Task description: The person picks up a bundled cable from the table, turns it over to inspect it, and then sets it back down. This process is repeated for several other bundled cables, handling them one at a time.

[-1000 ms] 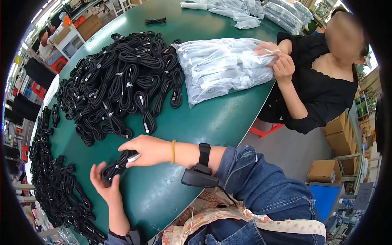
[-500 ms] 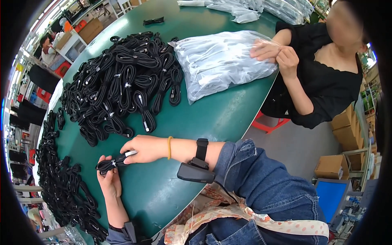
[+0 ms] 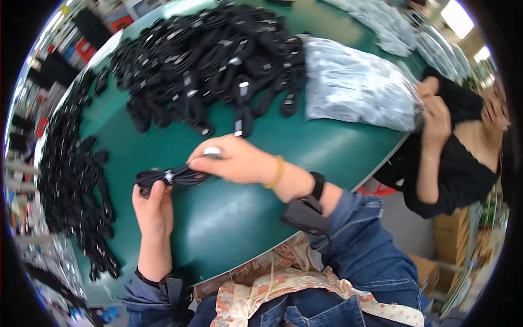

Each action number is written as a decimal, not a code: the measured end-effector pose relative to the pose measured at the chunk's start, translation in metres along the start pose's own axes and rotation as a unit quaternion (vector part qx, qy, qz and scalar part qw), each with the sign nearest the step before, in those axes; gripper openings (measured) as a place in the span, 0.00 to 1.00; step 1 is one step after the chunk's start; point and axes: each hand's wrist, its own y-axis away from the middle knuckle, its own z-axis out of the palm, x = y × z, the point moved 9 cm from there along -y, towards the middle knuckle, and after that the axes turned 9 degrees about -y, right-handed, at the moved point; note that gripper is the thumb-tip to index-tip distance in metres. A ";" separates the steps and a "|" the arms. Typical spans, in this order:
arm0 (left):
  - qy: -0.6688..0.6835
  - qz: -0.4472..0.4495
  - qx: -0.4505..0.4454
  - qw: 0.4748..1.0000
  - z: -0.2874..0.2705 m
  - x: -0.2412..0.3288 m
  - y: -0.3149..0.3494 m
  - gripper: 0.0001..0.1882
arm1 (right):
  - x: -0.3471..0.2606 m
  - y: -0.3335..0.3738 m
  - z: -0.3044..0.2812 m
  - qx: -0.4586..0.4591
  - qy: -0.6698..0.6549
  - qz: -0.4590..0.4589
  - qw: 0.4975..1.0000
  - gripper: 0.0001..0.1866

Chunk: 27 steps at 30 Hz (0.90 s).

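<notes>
My left hand [image 3: 154, 211] pinches one end of a coiled black cable bundle [image 3: 185, 176] between thumb and fingers. A silvery tie wraps the bundle's middle. My right hand [image 3: 233, 158] grips the other end, a small white piece [image 3: 212, 152] showing between its thumb and fingers; what that piece is, I cannot tell. Both hands hold the bundle above the green table [image 3: 239, 210], in front of a large pile of similar black cable bundles [image 3: 201, 60].
More black bundles [image 3: 68, 174] lie along the table's left edge. Right of the pile rests a clear bag of packed items [image 3: 357, 84], with a co-worker's hand [image 3: 435, 122] at its edge. Further plastic packs [image 3: 381, 24] lie at the far right.
The view has shifted, so the pile and bag appear higher and farther right. My hands still hold the same bundle, now more level in the picture.
</notes>
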 end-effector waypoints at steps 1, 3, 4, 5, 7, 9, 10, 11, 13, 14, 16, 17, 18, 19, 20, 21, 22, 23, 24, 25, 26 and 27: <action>0.004 0.008 0.021 1.000 0.004 0.005 0.006 0.19 | 0.001 0.002 0.000 0.013 -0.042 0.007 0.999 0.11; 0.023 0.045 0.050 0.998 0.012 0.017 0.014 0.19 | -0.014 0.007 0.007 0.008 -0.054 0.037 0.998 0.12; 0.028 0.050 0.041 0.997 0.019 0.022 0.018 0.19 | -0.020 0.010 0.007 0.017 -0.053 0.023 0.998 0.14; 0.034 0.057 0.033 0.997 0.023 0.026 0.020 0.18 | -0.023 0.011 0.005 0.026 -0.051 0.009 0.998 0.15; 0.042 0.045 0.018 0.998 0.021 0.029 0.018 0.18 | -0.019 0.010 0.007 0.012 -0.052 0.022 0.998 0.17; 0.064 0.025 -0.022 0.997 0.030 0.024 0.018 0.18 | -0.016 0.013 0.002 0.023 -0.038 0.031 0.999 0.18; 0.041 0.020 -0.024 0.999 0.031 0.024 0.020 0.18 | -0.015 0.013 0.001 0.030 -0.040 0.034 0.998 0.19; 0.018 0.016 -0.026 0.999 0.032 0.024 0.021 0.19 | -0.015 0.013 0.000 0.037 -0.041 0.036 0.998 0.19; -0.005 0.011 -0.027 1.000 0.032 0.021 0.022 0.20 | -0.014 0.012 0.000 0.043 -0.044 0.041 0.997 0.19; -0.008 0.009 -0.026 1.000 0.031 0.020 0.022 0.20 | -0.013 0.012 0.000 0.042 -0.055 0.048 0.996 0.19; -0.015 0.007 -0.023 1.000 0.030 0.019 0.021 0.19 | -0.012 0.010 0.003 0.039 -0.076 0.060 0.994 0.17; -0.017 0.009 -0.020 1.000 0.029 0.018 0.020 0.19 | -0.011 0.010 0.005 0.035 -0.078 0.060 0.995 0.17; -0.003 0.019 -0.019 1.000 0.028 0.017 0.018 0.18 | -0.010 0.011 0.002 0.056 -0.097 0.057 0.992 0.16; 0.010 0.030 -0.018 0.999 0.029 0.018 0.016 0.17 | -0.009 0.011 -0.001 0.077 -0.115 0.054 0.989 0.14; 0.023 0.041 -0.017 0.999 0.030 0.021 0.016 0.16 | -0.009 0.011 -0.004 0.098 -0.134 0.051 0.985 0.13; 0.021 0.043 -0.016 0.999 0.031 0.022 0.017 0.16 | -0.009 0.010 -0.002 0.095 -0.135 0.050 0.985 0.13; 0.030 0.044 -0.016 0.998 0.033 0.025 0.017 0.16 | -0.015 0.008 -0.003 0.104 -0.122 0.022 0.987 0.14; 0.039 0.044 -0.017 0.998 0.038 0.028 0.018 0.17 | -0.021 0.007 -0.005 0.115 -0.108 -0.006 0.987 0.15; 0.049 0.044 -0.019 0.998 0.041 0.030 0.018 0.17 | -0.026 0.008 -0.007 0.125 -0.094 -0.034 0.987 0.16; 0.049 0.046 -0.019 0.998 0.040 0.030 0.018 0.17 | -0.027 0.008 -0.006 0.125 -0.093 -0.035 0.987 0.16; 0.031 0.054 -0.022 0.998 0.037 0.030 0.017 0.16 | -0.028 0.008 -0.005 0.129 -0.078 -0.040 0.988 0.17; 0.013 0.062 -0.026 0.998 0.034 0.029 0.016 0.16 | -0.029 0.009 -0.004 0.134 -0.063 -0.045 0.988 0.18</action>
